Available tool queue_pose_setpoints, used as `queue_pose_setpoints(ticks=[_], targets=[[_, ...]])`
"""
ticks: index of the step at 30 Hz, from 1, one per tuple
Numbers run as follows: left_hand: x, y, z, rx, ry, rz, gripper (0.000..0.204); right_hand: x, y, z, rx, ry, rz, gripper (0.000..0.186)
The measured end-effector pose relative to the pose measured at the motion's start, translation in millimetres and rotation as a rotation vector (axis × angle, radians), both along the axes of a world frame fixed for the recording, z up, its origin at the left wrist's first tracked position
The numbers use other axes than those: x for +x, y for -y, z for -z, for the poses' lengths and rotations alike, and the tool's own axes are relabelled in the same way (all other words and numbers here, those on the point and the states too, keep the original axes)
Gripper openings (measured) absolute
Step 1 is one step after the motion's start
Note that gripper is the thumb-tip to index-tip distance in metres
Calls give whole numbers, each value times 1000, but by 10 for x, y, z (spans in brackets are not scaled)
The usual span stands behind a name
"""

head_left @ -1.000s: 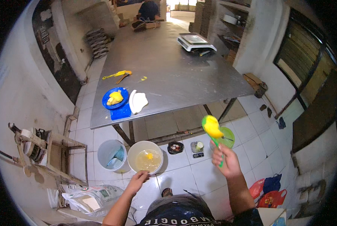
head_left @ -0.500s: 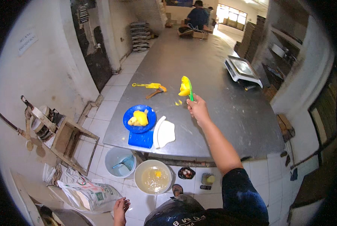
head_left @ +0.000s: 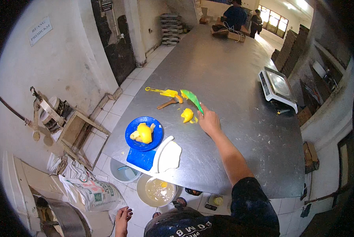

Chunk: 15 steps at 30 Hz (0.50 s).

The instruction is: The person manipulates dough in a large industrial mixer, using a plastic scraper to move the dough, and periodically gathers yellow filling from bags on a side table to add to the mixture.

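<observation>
My right hand [head_left: 209, 120] grips a green spatula [head_left: 191, 98] above the steel table, with a smear of yellow paste at its far end. Just below the spatula, a yellow lump of paste [head_left: 187, 115] lies on the tabletop. Left of it are a yellow spatula [head_left: 164, 92] and a wooden-handled scraper [head_left: 169, 102] with yellow on its end. A blue plate [head_left: 132, 144] holds a yellow and pale lump [head_left: 143, 133]. Beside the plate are a blue flat scraper [head_left: 141, 158] and a white curved scraper [head_left: 168, 155]. My left hand [head_left: 122, 217] hangs low at the left, empty, fingers loosely apart.
A white bucket [head_left: 141, 189] of cloudy liquid and another bucket [head_left: 114, 166] stand below the table's near edge. A sack [head_left: 94, 193] lies at left. A scale [head_left: 277, 87] sits on the table's right side. Two people [head_left: 235, 16] are at the far end.
The yellow lump has gone from the green spatula onto the table. My right hand has tilted the spatula leftward over it. The view has shifted, and a second person shows more clearly.
</observation>
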<state>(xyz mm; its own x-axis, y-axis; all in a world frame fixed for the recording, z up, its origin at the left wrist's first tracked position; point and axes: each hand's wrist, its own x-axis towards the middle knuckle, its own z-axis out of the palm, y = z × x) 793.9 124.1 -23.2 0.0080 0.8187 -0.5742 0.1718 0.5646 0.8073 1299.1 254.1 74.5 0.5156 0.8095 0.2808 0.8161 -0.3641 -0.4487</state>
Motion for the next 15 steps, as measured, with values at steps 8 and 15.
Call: queue_pose_setpoints(ticks=[8,15], targets=[[286,-138,-80,66,27,86,31,343,29,206,-192,66,-49,42],[258,-100,-6,61,8,60,29,443,59,416,-130,100,-35,40]])
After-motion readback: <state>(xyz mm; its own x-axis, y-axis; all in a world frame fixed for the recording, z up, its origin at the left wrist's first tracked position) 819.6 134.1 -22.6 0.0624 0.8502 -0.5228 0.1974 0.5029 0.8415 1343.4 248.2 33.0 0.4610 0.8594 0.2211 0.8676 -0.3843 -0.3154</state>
